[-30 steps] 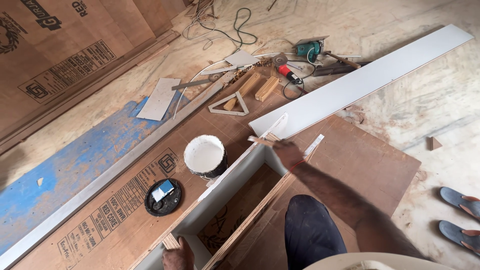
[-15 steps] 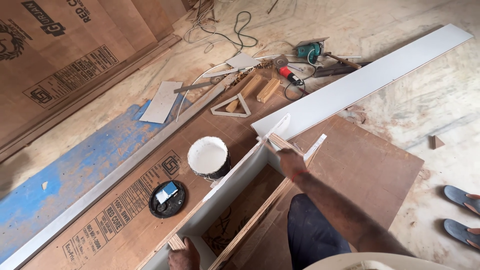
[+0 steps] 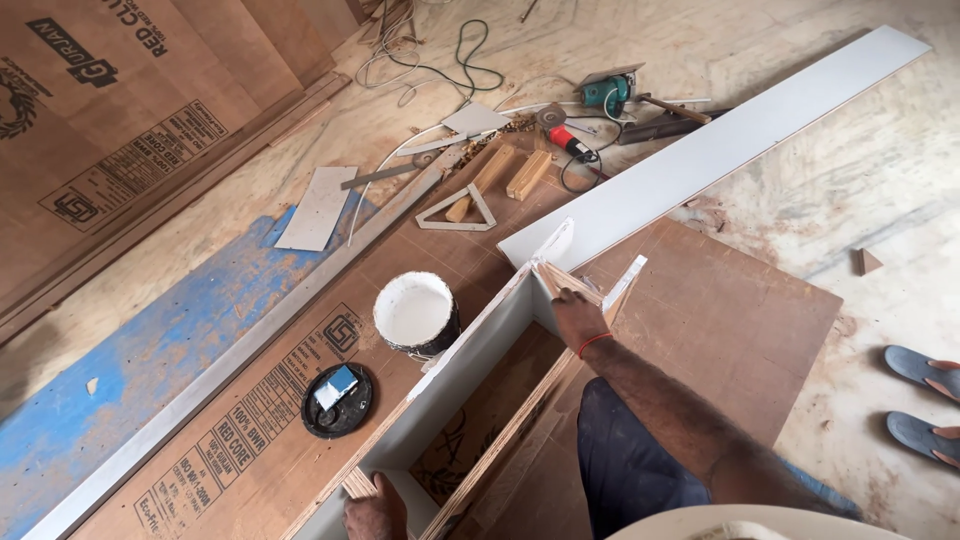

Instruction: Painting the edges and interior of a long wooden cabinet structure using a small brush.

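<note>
A long, open box frame (image 3: 470, 390) of white-faced board and raw plywood is seen lying on a brown plywood sheet (image 3: 740, 320) spread over the floor. The right hand (image 3: 575, 312) is laid on the far end of the frame, its fingers closed over the top corner where a side panel meets the end piece, so a grip on that corner is held. The left hand (image 3: 375, 512) is seen only in part at the bottom edge, resting on the near end of the frame; whether it is clenched or merely pressed there cannot be told. The frame is judged stiff and moderately heavy, awkward more from its length than its weight, and its joints could be strained if it were lifted by one end alone. The laminated white faces are likely to be slick, while the raw plywood edges offer a surer hold, so the corners and top edges at both ends are judged the best places to take it. Just beside the frame a white bucket (image 3: 416, 314) stands, and near it a round black lid (image 3: 338, 400) lies. A long white board (image 3: 730, 140) lies beyond, with a triangular wooden piece (image 3: 457, 210) and power tools (image 3: 590, 110) further off.
</note>
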